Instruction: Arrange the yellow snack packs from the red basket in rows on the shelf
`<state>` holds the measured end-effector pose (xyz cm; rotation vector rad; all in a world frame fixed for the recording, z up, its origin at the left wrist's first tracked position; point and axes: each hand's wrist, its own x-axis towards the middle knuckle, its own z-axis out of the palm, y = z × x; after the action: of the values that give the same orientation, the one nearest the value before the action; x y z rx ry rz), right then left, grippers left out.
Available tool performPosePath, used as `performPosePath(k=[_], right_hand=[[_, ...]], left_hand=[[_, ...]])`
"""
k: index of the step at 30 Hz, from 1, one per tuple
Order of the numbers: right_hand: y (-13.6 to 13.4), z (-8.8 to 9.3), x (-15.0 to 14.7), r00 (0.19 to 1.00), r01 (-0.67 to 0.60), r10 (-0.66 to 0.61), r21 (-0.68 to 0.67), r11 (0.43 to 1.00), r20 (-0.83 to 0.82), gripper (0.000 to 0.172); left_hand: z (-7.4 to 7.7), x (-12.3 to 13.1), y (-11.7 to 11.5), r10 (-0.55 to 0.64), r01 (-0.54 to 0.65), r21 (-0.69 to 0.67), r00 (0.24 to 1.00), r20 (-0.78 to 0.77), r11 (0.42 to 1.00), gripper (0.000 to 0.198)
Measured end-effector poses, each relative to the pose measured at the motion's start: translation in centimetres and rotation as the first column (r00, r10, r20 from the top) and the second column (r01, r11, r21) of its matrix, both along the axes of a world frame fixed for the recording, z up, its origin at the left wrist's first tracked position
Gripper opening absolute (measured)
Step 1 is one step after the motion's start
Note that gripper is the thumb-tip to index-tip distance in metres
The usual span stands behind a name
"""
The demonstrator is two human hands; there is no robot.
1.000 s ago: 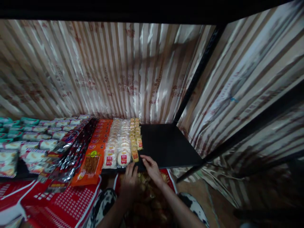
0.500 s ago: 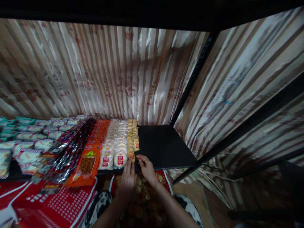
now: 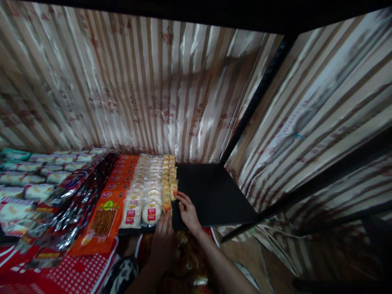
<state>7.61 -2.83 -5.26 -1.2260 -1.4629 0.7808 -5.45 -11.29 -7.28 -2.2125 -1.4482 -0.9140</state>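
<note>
My right hand [image 3: 187, 210] rests on the black shelf [image 3: 211, 194], its fingertips pinched on a small yellow snack pack [image 3: 174, 188] in the rightmost row. My left hand [image 3: 163, 236] reaches up from below, fingers stretched to the front end of the yellow snack row [image 3: 167, 204]. Round white cakes in clear wrappers [image 3: 147, 192] lie left of that row. Beneath my arms sits a red bag with more wrapped snacks [image 3: 190, 261].
Orange packs [image 3: 105, 208], dark shiny packs [image 3: 82, 192] and green-white packs [image 3: 27, 183] fill the shelf's left part. Striped satin cloth [image 3: 147, 90] hangs behind and to the right. A black frame post [image 3: 254, 98] stands at the back right corner.
Both hands have moved up from the bag onto the shelf's front edge. My right hand now reaches further in, to the yellow pack row. The camera has tilted slightly.
</note>
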Motion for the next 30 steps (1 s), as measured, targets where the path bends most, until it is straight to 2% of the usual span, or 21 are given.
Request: performPosePath(k=[3,5,7,10,15,20,25,30], right_hand=[[0.5,0.1,0.5,0.987,0.089,-0.100,-0.092,0.992,-0.128,0.026],[1.5,0.2,0.7,0.955,0.098,-0.148,-0.200,0.975,-0.255,0.038],[2.8,0.5,0.9,0.910,0.041,-0.150,-0.276,0.960,-0.386,0.056],[5.0,1.1,0.6,0.853,-0.053,-0.109,-0.293,0.955,-0.510,0.073],[7.8,2.5,-1.1,0.820,-0.132,-0.080,-0.323,0.937,-0.567,0.085],[8.3,3.4,-2.5,0.784,-0.264,0.022,-0.302,0.916,-0.620,0.079],[8.5,2.9,-1.9,0.797,-0.197,-0.029,-0.306,0.932,-0.603,0.079],[10.5,3.1,-1.4,0.724,-0.183,-0.110,-0.343,0.921,-0.681,0.089]], left_hand=[[0.0,0.2,0.3,-0.023,0.023,0.025,0.999,-0.027,0.999,0.041],[0.5,0.3,0.8,-0.045,0.046,0.024,0.999,-0.024,0.999,0.039],[1.2,0.3,1.4,-0.083,0.084,0.029,0.996,-0.040,0.996,0.036],[2.4,0.1,2.5,-0.139,0.144,0.045,0.985,-0.101,0.989,0.035],[3.0,-0.6,3.9,-0.158,0.165,0.047,0.978,-0.133,0.985,0.034],[2.4,-1.0,4.5,-0.144,0.156,0.051,0.972,-0.187,0.986,0.037],[1.9,-1.0,4.6,-0.117,0.134,0.082,0.976,-0.182,0.988,0.038],[1.9,-0.9,4.8,-0.154,0.175,0.118,0.975,-0.163,0.978,0.037]])
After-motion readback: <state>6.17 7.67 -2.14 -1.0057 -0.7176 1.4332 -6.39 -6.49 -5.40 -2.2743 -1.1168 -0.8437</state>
